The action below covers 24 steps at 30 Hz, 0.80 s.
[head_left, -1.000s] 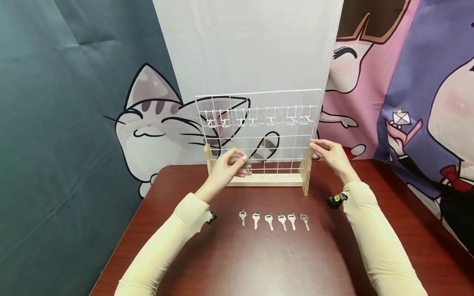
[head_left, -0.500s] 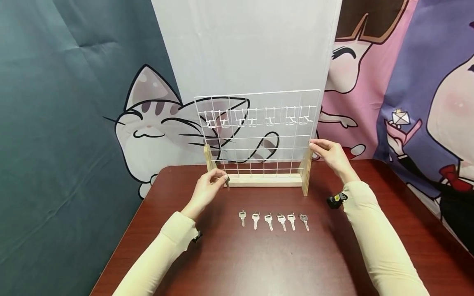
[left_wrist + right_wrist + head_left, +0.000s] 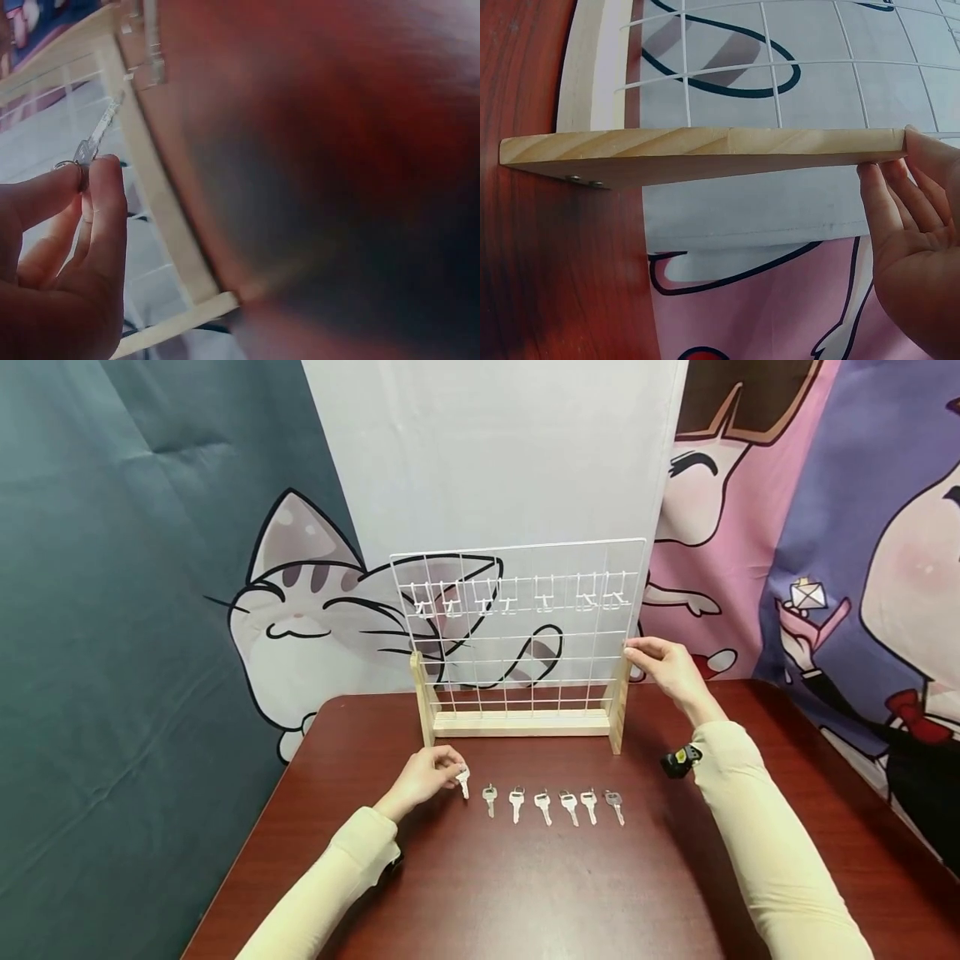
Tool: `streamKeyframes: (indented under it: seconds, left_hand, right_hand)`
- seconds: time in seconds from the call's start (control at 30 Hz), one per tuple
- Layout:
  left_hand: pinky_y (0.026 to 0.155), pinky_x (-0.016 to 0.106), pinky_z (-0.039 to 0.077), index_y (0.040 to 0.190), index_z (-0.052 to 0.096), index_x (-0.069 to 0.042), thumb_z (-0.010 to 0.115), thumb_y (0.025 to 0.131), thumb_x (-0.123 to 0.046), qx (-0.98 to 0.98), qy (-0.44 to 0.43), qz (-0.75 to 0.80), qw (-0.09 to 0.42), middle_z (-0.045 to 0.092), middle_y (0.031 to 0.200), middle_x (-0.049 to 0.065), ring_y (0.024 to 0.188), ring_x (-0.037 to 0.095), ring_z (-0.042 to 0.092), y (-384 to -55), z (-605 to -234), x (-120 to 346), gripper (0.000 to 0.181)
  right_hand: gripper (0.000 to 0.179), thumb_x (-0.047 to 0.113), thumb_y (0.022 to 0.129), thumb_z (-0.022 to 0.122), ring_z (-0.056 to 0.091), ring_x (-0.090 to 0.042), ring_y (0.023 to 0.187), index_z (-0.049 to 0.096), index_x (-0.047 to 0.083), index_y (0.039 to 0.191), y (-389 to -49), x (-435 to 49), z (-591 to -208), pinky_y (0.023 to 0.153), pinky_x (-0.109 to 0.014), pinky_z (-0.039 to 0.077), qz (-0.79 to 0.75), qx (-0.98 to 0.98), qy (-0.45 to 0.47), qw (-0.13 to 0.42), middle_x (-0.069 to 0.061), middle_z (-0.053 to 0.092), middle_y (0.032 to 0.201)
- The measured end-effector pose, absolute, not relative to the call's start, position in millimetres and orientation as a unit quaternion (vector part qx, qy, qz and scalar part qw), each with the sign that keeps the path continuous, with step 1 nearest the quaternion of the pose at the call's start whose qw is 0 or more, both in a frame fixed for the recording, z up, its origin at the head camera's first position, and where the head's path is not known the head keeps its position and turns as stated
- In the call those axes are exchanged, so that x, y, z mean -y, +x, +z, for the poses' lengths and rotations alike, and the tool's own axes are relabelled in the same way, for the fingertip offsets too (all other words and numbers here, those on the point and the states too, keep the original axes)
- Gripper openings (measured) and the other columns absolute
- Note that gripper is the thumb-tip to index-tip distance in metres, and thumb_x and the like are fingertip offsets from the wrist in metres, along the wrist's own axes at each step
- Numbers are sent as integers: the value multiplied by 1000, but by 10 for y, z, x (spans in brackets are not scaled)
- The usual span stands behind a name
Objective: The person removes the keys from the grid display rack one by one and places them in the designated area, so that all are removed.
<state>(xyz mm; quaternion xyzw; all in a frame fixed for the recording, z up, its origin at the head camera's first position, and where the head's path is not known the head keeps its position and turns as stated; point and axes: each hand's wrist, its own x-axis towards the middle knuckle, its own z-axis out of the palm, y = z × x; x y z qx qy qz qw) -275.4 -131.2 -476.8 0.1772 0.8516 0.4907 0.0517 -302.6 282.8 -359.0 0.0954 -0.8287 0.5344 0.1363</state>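
Note:
Between thumb and fingertips my left hand (image 3: 424, 778) pinches a silver key (image 3: 464, 783) by its head, at the left end of a row of keys (image 3: 543, 806) on the table. In the left wrist view a small ring shows at the head of the pinched key (image 3: 94, 139), its blade pointing away from the fingers. My right hand (image 3: 670, 670) grips the top of the right wooden post (image 3: 619, 706) of a white wire grid rack (image 3: 517, 635). The right wrist view shows thumb and fingers on either side of the post's end (image 3: 885, 142).
Several white hooks (image 3: 544, 602) hang in a row along the grid's upper part. The rack's wooden base bar (image 3: 521, 724) rests on the dark red table (image 3: 555, 893), behind the keys. Printed cloth (image 3: 300, 635) hangs behind the table.
My left hand has moved left and down from in front of the grid to the left end of the key row, carrying the key. The right hand stays on the post.

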Motion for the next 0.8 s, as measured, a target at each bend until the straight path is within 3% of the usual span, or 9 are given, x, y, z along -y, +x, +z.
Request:
streamKeyframes:
  seconds: [0.33, 0.5, 0.63, 0.8]
  left_hand:
    - [58, 28, 56, 93, 66, 1, 66, 95, -5, -863, 203, 456, 84, 66, 77, 7, 63, 16, 62, -2773, -4983, 1341, 6]
    - [53, 22, 47, 93, 68, 0, 68, 94, -6, -875, 220, 422, 89, 65, 75, 7, 58, 9, 54, -2776, -4995, 1337, 6]
    - [53, 23, 46, 91, 69, -2, 69, 93, -7, -878, 225, 411, 96, 65, 75, 5, 58, 8, 53, -2797, -5016, 1330, 5]
    - [56, 23, 44, 89, 70, -3, 69, 91, -7, -880, 232, 402, 95, 64, 74, 0, 62, 8, 52, -2841, -5018, 1330, 4]
  right_hand:
    - [38, 11, 100, 63, 59, -5, 100, 60, -13, 129, -3102, -2873, -3646, 86, -11, 45, 535, 830, 87, 133, -30, 61, 128]
    - [42, 21, 100, 65, 58, 0, 100, 61, -7, 132, -3270, -3011, -3876, 86, -11, 44, 536, 830, 78, 132, -14, 67, 126]
    - [44, 26, 99, 67, 59, 1, 99, 62, -5, 131, -3299, -3037, -3927, 86, -12, 46, 540, 827, 76, 134, 2, 71, 117]
    - [46, 29, 98, 68, 59, 1, 99, 63, -3, 131, -3304, -3033, -3899, 86, -12, 46, 544, 824, 80, 138, 11, 71, 112]
